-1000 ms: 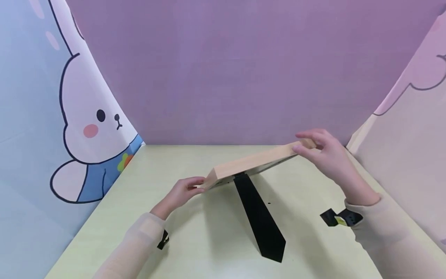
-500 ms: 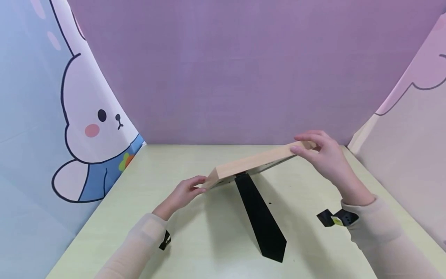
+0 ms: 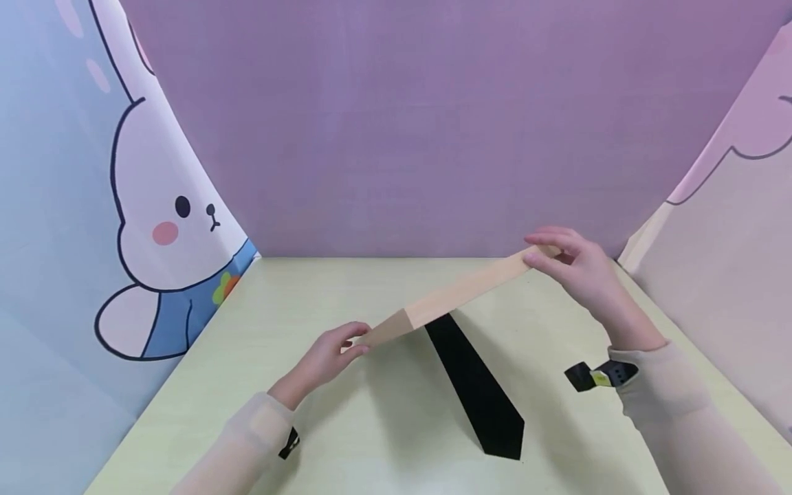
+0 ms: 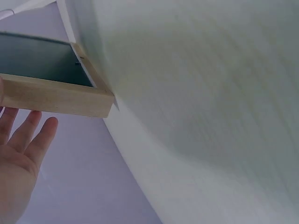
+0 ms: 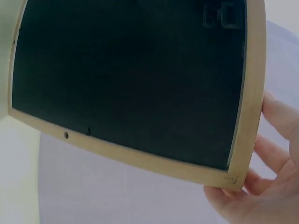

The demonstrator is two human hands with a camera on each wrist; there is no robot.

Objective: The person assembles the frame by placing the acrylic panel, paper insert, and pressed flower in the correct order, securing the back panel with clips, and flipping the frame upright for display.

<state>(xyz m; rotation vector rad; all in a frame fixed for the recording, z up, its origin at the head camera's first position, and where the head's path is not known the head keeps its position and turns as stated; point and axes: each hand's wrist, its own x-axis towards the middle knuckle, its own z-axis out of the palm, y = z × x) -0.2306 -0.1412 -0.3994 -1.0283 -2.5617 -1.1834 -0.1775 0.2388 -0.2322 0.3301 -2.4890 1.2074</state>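
Observation:
A light-wood picture frame [image 3: 470,287] slants above the pale table, its right end higher than its left. My left hand [image 3: 323,357] holds the low left end between thumb and fingers. At the upper right corner, my right hand [image 3: 575,268] grips with the thumb on the near edge and fingers over the far side. A black easel leg [image 3: 479,392] hangs out from behind the frame toward me. In the right wrist view the dark backing board [image 5: 126,79] fills the wooden border, with a metal fitting [image 5: 230,15] near its top right.
The pale table [image 3: 309,295] ends at a purple wall [image 3: 402,137] at the back. A blue panel with a rabbit drawing [image 3: 167,185] stands on the left, and a pink and cream panel [image 3: 730,227] on the right. Each sleeve carries a black strapped device [image 3: 603,376].
The frame has tilted more, so its underside is out of sight from the head. Its near left corner and the black leg have shifted right; my left hand is slightly lower.

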